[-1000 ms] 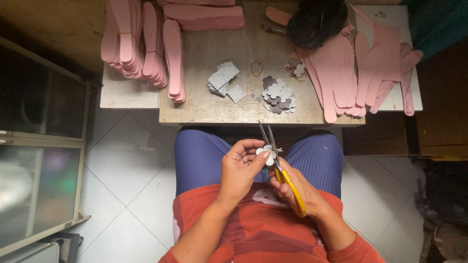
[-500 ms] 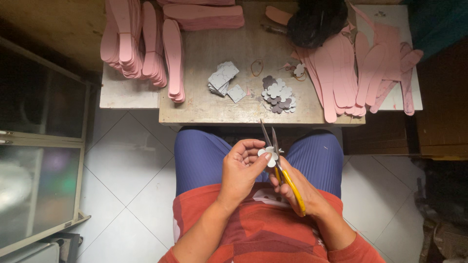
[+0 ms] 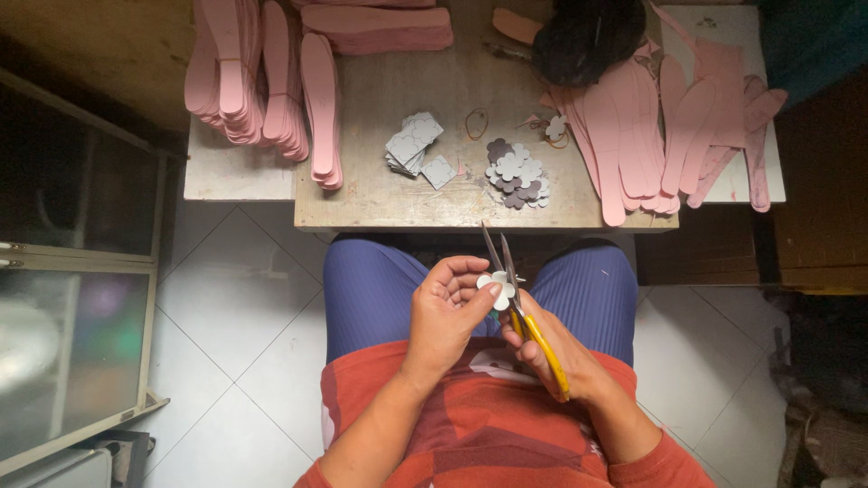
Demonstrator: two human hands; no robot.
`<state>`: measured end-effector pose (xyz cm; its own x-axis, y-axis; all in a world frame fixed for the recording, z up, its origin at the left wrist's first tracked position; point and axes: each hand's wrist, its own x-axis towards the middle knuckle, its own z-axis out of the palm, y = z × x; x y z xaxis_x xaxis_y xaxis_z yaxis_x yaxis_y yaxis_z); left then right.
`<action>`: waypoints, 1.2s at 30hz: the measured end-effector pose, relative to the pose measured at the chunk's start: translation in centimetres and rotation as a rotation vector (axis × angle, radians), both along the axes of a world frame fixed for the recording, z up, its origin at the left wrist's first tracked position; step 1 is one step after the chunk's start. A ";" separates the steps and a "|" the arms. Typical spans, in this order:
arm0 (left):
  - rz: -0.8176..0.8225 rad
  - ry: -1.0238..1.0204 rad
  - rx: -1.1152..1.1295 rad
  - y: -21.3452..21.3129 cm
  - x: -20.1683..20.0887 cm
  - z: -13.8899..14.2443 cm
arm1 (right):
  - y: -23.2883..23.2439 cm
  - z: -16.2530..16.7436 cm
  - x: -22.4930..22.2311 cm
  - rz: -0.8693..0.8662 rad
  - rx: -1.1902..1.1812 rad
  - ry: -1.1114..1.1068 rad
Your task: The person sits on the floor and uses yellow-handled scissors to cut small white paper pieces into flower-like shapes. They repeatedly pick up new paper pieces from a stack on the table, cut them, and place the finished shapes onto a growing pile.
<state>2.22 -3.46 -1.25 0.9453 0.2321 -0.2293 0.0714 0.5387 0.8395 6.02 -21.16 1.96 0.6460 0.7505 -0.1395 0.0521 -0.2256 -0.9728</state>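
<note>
**Scissors at a white flower cutout, held over the lap**

No box, tray or bin shows; everything lies loose on the wooden table [image 3: 389, 194]. On it sit a small stack of grey squares [image 3: 411, 145], a heap of flower cutouts [image 3: 515, 172] in white and dark tones, a rubber band [image 3: 476, 122], and stacks of pink insoles [image 3: 262, 81] at the left, with more fanned out at the right. A black bag [image 3: 588, 36] rests at the far edge.

The flower [image 3: 497, 289] is a small white piece with rounded petals, held above the blue-trousered lap, just below the table's near edge. The left hand [image 3: 448, 312] grasps it, thumb on its near face and fingers curled behind. It lies between the two hands, touching the scissors [image 3: 520, 312].

The right hand [image 3: 551, 348] is clenched around the scissors' yellow handles. The blades are slightly parted, and their tips point away from the person toward the table. The scissors' long axis runs from the handles at lower right up to the tips at upper left, a little off vertical in the view. The blades meet the flower at its right edge.
</note>
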 end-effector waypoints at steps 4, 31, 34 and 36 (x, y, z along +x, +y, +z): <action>-0.008 0.003 0.010 0.4 0.0 -0.1 | -0.1 -0.1 0.2 0.016 -0.018 -0.002; -0.072 0.029 0.080 2.2 0.1 0.5 | -0.6 -1.2 0.6 0.069 -0.057 -0.018; -0.068 0.033 0.071 2.4 0.2 0.3 | -0.6 -1.4 0.8 0.082 -0.029 -0.052; -0.068 0.036 0.074 2.6 0.2 0.3 | -0.7 -1.4 0.9 0.083 -0.027 -0.054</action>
<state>2.42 -0.86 -0.98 0.9509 0.1856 -0.2478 0.1361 0.4684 0.8730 6.89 -21.87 0.52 0.5892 0.7980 -0.1271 0.1241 -0.2448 -0.9616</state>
